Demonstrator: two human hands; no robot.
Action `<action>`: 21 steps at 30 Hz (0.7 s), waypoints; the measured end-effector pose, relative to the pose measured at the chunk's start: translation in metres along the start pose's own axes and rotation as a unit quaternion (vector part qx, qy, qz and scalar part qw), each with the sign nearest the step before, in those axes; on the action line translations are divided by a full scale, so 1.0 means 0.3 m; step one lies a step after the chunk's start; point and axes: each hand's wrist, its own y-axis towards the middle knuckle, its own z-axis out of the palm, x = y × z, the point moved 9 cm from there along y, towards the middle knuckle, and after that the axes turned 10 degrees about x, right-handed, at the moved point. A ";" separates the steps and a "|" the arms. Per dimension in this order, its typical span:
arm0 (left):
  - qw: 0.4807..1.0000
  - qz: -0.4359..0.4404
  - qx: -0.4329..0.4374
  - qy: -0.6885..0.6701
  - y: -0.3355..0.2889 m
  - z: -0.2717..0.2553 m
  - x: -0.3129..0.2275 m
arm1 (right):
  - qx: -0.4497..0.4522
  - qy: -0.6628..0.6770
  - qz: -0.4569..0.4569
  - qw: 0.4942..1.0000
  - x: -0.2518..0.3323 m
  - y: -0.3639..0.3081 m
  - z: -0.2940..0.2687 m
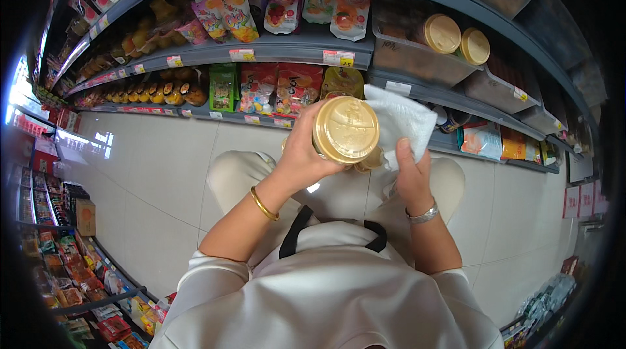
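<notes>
My left hand (306, 156) is wrapped round a jar with a gold lid (349, 128), held upright in front of me so that its lid faces up. Most of the jar's body is hidden under the lid and my fingers. In my right hand (412, 179) is a white cloth (403, 122), pinched between thumb and fingers and spread beside the jar's right side. Whether the cloth touches the jar I cannot tell. Below, partly covered by the held jar, another gold lid (372, 161) shows near the floor between my knees.
Ahead stands a grey shelf (287, 49) with drink pouches (352, 13) and bagged sweets (298, 88). Two gold-lidded jars (442, 33) sit on a clear plastic bin (417, 59) at the right. Packed snack racks (72, 264) line the left. Pale tiles (156, 173) cover the floor.
</notes>
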 end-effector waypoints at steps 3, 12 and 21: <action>0.994 0.052 0.043 0.090 -0.006 0.040 -0.042 | 0.068 -0.162 -0.134 0.975 0.175 0.020 0.073; 0.995 0.010 0.011 0.096 -0.018 -0.019 0.048 | 0.249 -0.404 -0.287 0.832 0.222 -0.098 0.307; 0.917 -0.103 0.021 -0.385 -0.032 0.020 0.105 | 0.027 0.248 0.139 0.958 -0.246 -0.084 0.071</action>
